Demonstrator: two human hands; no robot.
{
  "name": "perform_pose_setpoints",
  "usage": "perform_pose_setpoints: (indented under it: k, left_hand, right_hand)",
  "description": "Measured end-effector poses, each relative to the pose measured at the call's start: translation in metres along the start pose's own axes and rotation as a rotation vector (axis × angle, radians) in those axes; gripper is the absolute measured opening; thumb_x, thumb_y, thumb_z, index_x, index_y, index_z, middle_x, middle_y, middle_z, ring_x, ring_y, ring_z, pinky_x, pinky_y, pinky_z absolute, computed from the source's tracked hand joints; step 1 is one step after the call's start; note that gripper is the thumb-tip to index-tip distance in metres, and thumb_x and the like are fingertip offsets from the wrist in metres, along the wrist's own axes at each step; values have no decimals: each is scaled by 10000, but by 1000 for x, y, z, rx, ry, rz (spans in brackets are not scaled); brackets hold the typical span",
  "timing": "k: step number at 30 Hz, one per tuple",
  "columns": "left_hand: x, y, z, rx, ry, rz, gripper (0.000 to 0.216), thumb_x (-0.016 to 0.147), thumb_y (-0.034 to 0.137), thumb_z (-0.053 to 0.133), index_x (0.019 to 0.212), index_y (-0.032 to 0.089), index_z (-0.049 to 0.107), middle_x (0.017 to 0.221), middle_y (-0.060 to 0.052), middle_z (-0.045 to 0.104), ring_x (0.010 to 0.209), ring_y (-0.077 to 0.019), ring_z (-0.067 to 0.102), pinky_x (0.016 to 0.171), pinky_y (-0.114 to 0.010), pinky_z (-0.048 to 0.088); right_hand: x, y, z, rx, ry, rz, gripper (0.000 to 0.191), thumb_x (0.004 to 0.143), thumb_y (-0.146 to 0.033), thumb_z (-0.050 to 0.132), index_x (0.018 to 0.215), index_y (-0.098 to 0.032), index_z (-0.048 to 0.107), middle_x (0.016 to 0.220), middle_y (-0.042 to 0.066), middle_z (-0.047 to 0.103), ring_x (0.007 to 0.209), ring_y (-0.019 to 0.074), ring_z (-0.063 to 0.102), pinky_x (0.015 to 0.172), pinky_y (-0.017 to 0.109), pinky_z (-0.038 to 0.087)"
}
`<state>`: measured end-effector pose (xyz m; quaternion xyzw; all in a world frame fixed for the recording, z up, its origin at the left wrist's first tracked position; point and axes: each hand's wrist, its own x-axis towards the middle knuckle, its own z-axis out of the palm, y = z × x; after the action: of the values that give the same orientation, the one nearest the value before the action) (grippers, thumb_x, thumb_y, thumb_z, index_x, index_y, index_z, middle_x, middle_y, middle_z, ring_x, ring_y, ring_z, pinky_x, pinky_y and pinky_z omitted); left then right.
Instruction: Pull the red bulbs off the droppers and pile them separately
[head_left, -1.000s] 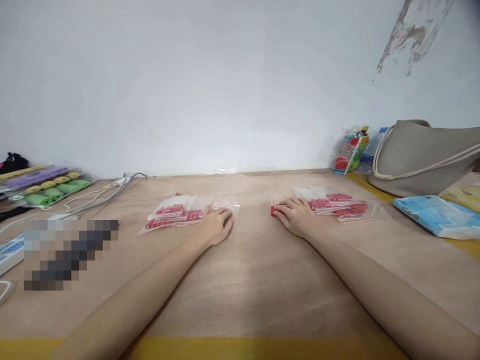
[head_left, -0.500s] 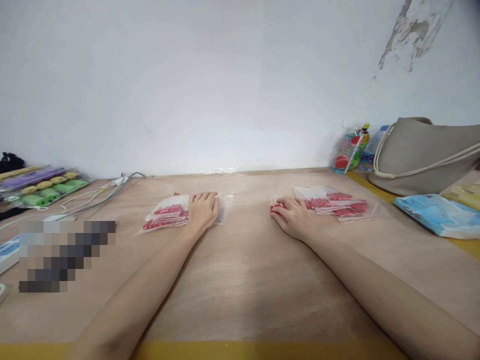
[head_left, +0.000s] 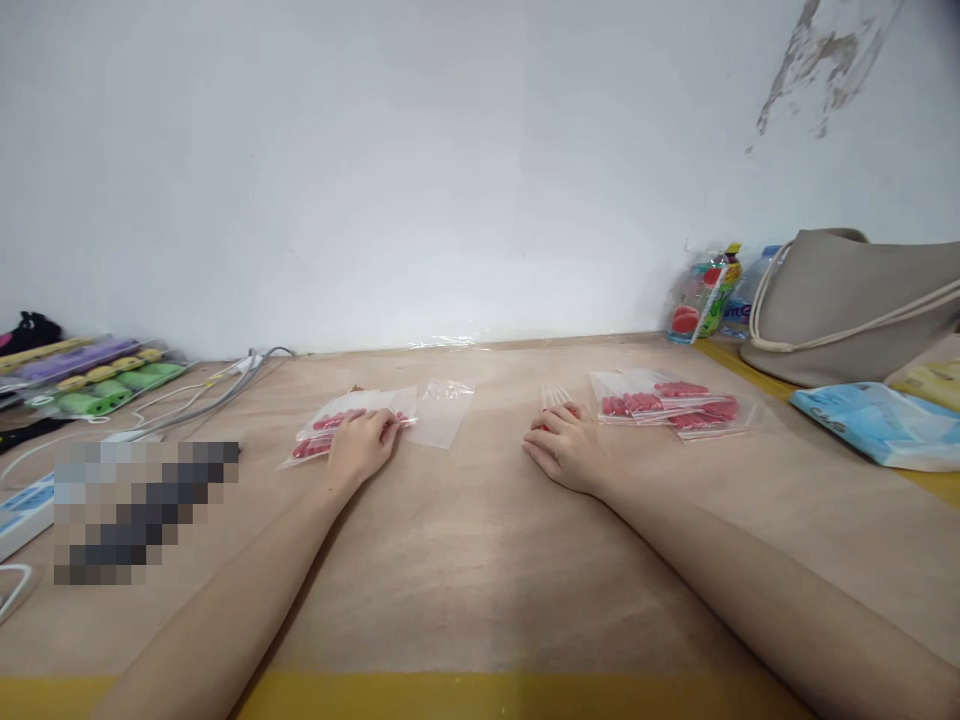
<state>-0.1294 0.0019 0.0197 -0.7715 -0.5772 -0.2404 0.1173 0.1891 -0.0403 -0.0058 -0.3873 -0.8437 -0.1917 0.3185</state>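
My left hand lies palm down, fingers flat, on a small pile of clear bags filled with red pieces. Just to its right an empty clear bag lies untouched on the wooden table. My right hand rests flat, fingers spread, over a small bundle of red pieces at its fingertips. To the right of that hand several more clear bags of red pieces lie overlapping.
At the far left lie packs of green, yellow and purple items, grey cables and a white power strip. At the right stand a beige bag, a blue packet and drink bottles against the white wall.
My left hand slid left off the empty clear bag onto the pile of filled bags. My right hand drew slightly toward me and left, staying flat on the table.
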Motion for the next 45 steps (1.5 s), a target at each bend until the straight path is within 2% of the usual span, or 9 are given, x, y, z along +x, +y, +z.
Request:
perform_pose_setpoints:
  k: [5,11,14,20,26,30,38,42,45]
  left_hand:
    - [15,-1,3,-306,359,-412,217,821,383,410,808,185,496,759,-51,628,717,-215,612,674,-343,472]
    - [33,42,-6,-381,650,-444,112,881,252,324,922,168,385,898,-75,561,837,-173,582,746,-311,468]
    - [30,80,-1,-424,618,-303,56,880,216,341,888,188,388,888,-50,554,854,-153,583,752,-280,472]
    - [8,119,29,-379,283,333,164,867,123,301,892,190,448,952,-75,556,958,-183,547,837,-338,459]
    - [-12,127,25,-305,30,517,190,875,176,346,970,188,511,974,-76,571,958,-185,541,835,-328,466]
    - [-7,115,14,-393,-51,462,333,854,364,430,1123,173,477,1136,-93,535,1070,-193,497,937,-325,411]
    - [15,50,28,-37,-264,8,476,850,535,296,1135,225,517,1251,-99,492,1205,-274,397,975,-474,303]
    - [10,51,29,8,-155,-102,488,850,535,287,1079,183,536,1208,-157,504,1194,-334,381,942,-557,271]
    - [3,67,25,-63,43,6,369,866,424,343,1087,190,526,1214,-127,499,1211,-290,364,996,-497,256]
  right_hand:
    - [-1,2,0,2,7,21,222,848,-242,456,731,-210,642,801,17,614,808,139,506,810,344,272]
    - [-1,3,3,18,31,10,202,841,-229,459,754,-210,641,794,20,618,792,138,503,789,337,263]
    - [-2,2,4,12,45,22,195,843,-233,458,774,-213,639,799,28,628,791,147,509,769,335,258]
    - [-3,2,5,5,60,61,139,822,-252,489,887,-201,600,845,36,645,837,167,532,778,328,268]
    - [-2,1,6,28,91,70,163,784,-339,524,788,-177,527,760,29,609,755,158,536,761,314,285]
    - [0,-2,5,30,64,-67,120,796,-240,501,885,-182,558,866,43,608,807,154,537,757,307,294]
    - [1,-4,1,99,5,-92,182,848,-198,466,781,-215,633,760,11,650,740,122,547,796,313,301]
    - [1,-4,0,128,14,-86,193,861,-214,454,805,-215,638,761,10,665,732,120,556,832,319,311]
    - [0,-4,0,117,12,-83,196,865,-207,443,854,-216,638,748,14,664,731,127,555,845,326,312]
